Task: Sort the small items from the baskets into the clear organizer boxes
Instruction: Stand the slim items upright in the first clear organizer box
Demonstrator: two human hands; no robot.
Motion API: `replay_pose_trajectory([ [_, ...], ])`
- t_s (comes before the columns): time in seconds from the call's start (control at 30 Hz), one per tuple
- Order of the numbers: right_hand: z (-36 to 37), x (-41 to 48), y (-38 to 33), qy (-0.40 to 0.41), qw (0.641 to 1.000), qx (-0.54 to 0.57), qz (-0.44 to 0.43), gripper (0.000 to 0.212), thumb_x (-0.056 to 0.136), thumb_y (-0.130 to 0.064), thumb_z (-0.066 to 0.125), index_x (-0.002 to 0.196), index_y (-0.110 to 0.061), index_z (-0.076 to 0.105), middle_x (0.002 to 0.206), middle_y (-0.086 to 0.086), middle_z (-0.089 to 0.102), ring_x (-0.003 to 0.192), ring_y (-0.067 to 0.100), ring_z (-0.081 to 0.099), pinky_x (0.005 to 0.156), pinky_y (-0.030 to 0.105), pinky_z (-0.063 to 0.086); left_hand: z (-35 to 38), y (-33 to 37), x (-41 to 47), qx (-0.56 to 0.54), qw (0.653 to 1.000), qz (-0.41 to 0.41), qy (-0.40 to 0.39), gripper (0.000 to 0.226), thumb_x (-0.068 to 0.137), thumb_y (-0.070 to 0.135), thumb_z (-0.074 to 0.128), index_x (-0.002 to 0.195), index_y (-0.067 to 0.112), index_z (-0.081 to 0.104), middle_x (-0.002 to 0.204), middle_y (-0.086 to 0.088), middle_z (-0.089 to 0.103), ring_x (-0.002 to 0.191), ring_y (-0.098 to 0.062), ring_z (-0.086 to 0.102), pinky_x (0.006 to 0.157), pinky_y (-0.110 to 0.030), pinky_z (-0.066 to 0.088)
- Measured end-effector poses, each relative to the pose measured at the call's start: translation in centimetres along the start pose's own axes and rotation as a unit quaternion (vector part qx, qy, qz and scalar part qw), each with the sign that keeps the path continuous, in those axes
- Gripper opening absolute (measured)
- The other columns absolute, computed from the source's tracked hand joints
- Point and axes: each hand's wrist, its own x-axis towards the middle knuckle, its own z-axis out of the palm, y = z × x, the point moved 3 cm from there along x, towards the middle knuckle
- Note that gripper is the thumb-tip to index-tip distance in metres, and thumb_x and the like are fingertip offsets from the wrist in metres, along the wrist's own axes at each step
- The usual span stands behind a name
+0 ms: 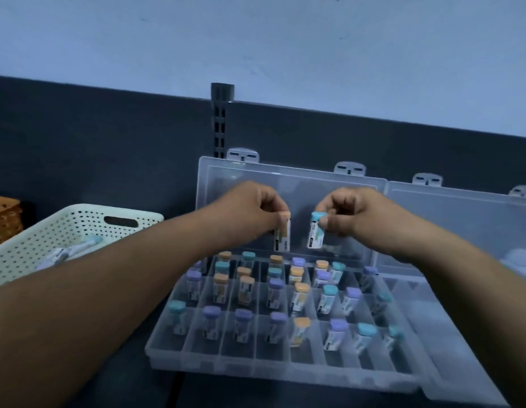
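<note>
A clear organizer box (197, 362) lies open in front of me, its lid (288, 184) leaning against the dark back panel. Several small vials with orange, teal and purple caps stand in its compartments. My left hand (250, 210) pinches an orange-capped vial (282, 235) by its top, held above the box's far row. My right hand (353, 214) pinches a teal-capped vial (315, 235) the same way, just right of the other. Both vials hang upright, clear of the compartments.
A white perforated basket (64, 228) with several vials in it sits at the left, partly behind my left forearm. An orange basket (4, 222) peeks in at the far left. A second clear organizer box (461, 334) lies open at the right.
</note>
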Motion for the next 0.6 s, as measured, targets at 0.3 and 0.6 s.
replay_pose_trajectory([
  [0.3,-3.7,-3.7,6.4,0.023,0.993,-0.105,0.046,0.006,0.085,-0.014,0.07,0.08,-0.017,0.068,0.078,0.002,0.07,0.074,0.017,0.064,0.076,0.035,0.053,7.9,2.7,2.7,0.071,0.996,0.038,-0.024,0.005,0.083,0.017,0.069,0.077,0.017,0.068,0.075,0.004,0.069,0.071,-0.011,0.064,0.07,-0.028,0.054],
  [0.6,-4.3,-5.1,10.5,-0.005,0.991,-0.111,0.072,0.008,0.085,-0.015,0.07,0.079,-0.019,0.068,0.078,-0.002,0.069,0.073,0.013,0.062,0.069,0.028,0.051,11.9,2.5,4.1,0.152,0.987,0.013,-0.052,0.009,0.084,0.016,0.069,0.077,0.022,0.07,0.08,0.008,0.069,0.078,-0.008,0.065,0.069,-0.025,0.051],
])
